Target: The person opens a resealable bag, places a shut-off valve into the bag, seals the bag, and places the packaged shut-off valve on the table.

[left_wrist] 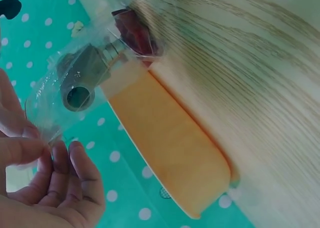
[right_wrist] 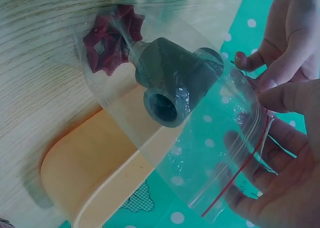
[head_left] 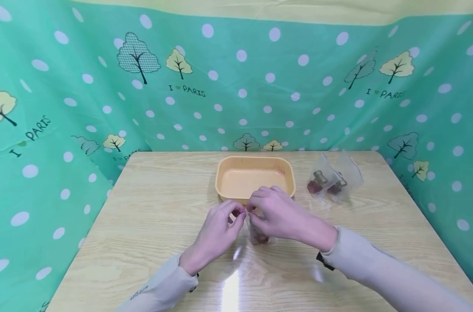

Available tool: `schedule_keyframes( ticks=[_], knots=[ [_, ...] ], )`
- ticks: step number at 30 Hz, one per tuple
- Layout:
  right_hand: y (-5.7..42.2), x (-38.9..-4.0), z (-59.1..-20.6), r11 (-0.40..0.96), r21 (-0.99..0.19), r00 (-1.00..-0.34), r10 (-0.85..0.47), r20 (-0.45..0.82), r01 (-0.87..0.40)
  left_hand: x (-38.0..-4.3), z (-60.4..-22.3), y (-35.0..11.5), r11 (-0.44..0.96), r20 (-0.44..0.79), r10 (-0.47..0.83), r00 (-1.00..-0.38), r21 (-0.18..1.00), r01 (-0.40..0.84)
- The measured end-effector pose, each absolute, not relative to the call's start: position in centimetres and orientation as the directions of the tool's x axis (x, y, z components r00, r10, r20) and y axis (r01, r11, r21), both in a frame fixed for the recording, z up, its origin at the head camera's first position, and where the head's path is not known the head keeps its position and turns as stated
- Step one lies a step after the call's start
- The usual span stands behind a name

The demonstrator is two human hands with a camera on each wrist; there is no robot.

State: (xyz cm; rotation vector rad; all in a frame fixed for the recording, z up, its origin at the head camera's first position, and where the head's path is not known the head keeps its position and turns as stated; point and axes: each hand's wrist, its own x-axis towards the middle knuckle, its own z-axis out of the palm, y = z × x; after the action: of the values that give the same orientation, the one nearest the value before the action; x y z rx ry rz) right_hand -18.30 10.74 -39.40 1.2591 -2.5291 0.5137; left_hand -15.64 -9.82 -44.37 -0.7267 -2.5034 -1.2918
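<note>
A clear zip bag (right_wrist: 185, 153) with a red seal strip (right_wrist: 240, 163) hangs upright between my hands, just in front of the tan basin. Inside lies a grey pipe valve (right_wrist: 170, 72) with a dark red handwheel (right_wrist: 132, 25), which sits at the bottom of the bag. My left hand (head_left: 214, 227) pinches the bag's top edge at one end with thumb and fingertips. Close beside it, my right hand (head_left: 277, 212) pinches the same top edge, its thumb nearly meeting the left fingers. In the head view the hands hide most of the bag's upper part.
Behind the hands stands the shallow tan plastic basin (head_left: 256, 164), with a few reddish specks on its wall. To its right, two more clear bags (head_left: 324, 167) (head_left: 349, 169) hold metal-and-red valves. A polka-dot cloth (head_left: 240, 104) rises behind the wooden table (head_left: 158, 203).
</note>
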Motion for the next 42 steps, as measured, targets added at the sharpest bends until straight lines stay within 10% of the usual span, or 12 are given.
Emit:
schedule_keyframes(
  ticks=[42],
  knots=[
    [11.9, -19.5, -39.6, 0.492, -0.382, -0.612, -0.719, 0.328, -0.782, -15.6, -44.2, -9.7, 0.445, 0.377, 0.301, -0.876, 0.757, 0.479]
  ],
)
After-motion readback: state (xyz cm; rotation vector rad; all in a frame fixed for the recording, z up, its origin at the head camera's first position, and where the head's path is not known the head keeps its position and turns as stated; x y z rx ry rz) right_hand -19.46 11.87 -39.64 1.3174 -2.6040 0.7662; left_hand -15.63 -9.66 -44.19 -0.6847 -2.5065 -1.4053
